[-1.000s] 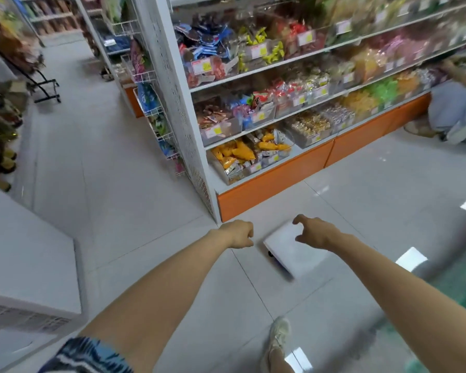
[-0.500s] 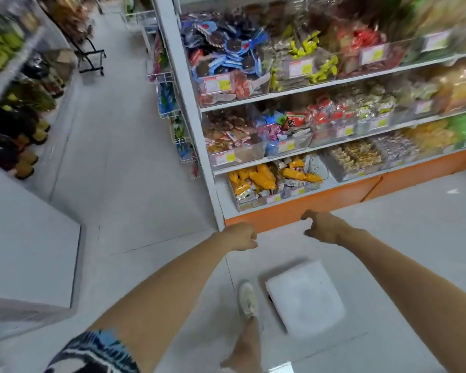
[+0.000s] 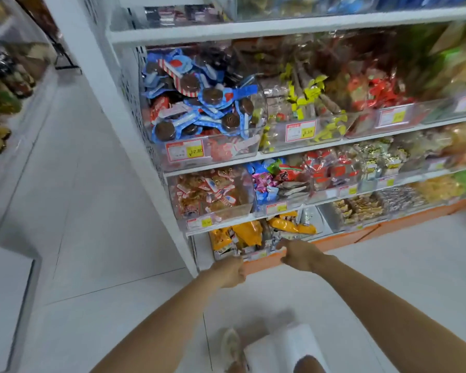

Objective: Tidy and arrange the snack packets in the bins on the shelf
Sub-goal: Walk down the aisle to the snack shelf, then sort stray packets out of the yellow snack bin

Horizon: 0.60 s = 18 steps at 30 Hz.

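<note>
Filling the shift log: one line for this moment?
stage: reaching | left hand: fisted, empty | right hand: at bottom bin front | yellow packets: untouched

Yellow-orange snack packets (image 3: 249,232) heaped loosely in clear bins (image 3: 228,254) on the white shelf's (image 3: 293,154) lowest tier

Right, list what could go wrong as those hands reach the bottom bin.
1. The white stool sits right at the feet; a step back could trip on it.
2. The yellow packets are heaped in the bottom bin; pulling it may spill them.
3. Both hands, left and right, are closed, so grabbing may be clumsy.
</note>
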Motion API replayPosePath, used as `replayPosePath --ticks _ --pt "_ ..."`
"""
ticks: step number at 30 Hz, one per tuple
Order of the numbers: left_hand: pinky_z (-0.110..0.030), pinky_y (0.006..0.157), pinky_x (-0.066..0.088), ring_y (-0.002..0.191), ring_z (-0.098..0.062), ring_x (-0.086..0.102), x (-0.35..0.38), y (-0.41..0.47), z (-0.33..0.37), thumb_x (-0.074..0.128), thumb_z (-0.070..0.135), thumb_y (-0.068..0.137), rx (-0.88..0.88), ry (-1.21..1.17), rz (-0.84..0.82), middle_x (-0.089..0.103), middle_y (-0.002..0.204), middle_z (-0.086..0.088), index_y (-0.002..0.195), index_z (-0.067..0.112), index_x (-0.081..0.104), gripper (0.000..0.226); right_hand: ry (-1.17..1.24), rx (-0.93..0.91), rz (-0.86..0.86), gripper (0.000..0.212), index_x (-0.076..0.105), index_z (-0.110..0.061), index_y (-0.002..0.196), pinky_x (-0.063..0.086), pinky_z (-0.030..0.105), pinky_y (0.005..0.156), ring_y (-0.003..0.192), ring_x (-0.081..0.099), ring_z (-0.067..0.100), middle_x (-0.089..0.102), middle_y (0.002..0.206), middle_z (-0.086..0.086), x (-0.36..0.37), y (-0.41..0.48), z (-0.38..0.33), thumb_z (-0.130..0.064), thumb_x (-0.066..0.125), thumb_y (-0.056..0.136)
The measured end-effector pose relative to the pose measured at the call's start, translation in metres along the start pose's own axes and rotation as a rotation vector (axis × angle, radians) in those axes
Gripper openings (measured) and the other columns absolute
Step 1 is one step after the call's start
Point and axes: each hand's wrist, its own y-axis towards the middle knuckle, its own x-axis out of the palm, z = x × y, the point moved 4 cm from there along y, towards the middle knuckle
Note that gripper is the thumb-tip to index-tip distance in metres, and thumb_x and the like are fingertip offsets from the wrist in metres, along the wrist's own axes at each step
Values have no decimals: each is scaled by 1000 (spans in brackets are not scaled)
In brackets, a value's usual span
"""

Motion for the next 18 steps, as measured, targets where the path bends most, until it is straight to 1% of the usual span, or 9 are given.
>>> replayPosePath --ticks 4,8,9,11,12,14,15,17,18 --pt "-30 88 43 109 -27 55 -9 24 -3 50 20 92 -36 -43 17 58 116 -11 113 7 57 26 32 -39 -15 42 43 -22 136 42 29 89 118 54 25 60 125 9 -10 26 9 -25 49 94" --pt "-28 86 42 108 -23 55 -10 51 -3 50 24 93 -68 -119 84 58 119 -7 114 11 54 26 -16 -149 -14 35 49 -20 130 41 28 90 115 54 25 59 125 6 -14 45 25 -23 48 95" --pt "-28 85 41 107 -21 55 -10 59 0 50 25 93 -75 -147 98 57 118 -5 114 11 53 25 -25 -188 2 28 54 -17 123 41 27 87 109 56 24 59 118 6 -14 51 30 -20 48 95" --pt "-28 83 41 106 -21 55 -10 76 8 51 25 93 -89 -182 148 57 115 -4 112 11 52 23 -26 -237 82 12 57 -21 94 40 27 76 88 55 19 56 97 4 -18 66 40 -13 49 94" --pt "-29 81 41 104 -21 55 -10 86 13 51 25 93 -94 -186 189 57 112 -5 109 11 52 21 5 -234 136 15 53 -25 86 38 26 73 85 52 18 53 92 3 -17 79 49 -13 49 93" --pt "-32 82 43 103 -24 56 -7 110 23 53 24 91 -119 -216 265 58 108 -7 106 12 53 19 88 -211 145 12 57 -21 97 40 26 75 91 58 21 61 96 7 -12 103 67 -14 49 93" --pt "-33 84 44 105 -25 57 -4 122 27 53 23 91 -139 -242 300 59 109 -7 108 12 55 21 135 -206 137 17 59 -15 105 45 29 79 96 61 25 64 103 11 -8 114 74 -13 48 93" --pt "-33 91 43 112 -26 54 1 145 32 52 23 92 -209 -282 376 57 117 -8 117 11 55 28 148 -256 123 21 58 -8 110 47 38 85 100 62 31 64 109 16 4 135 85 -9 47 92" --pt "-32 94 42 114 -27 53 4 154 32 52 23 92 -246 -310 416 56 122 -9 121 11 54 31 151 -259 135 20 59 -9 109 47 38 84 99 63 30 65 107 14 9 143 92 -9 48 92"
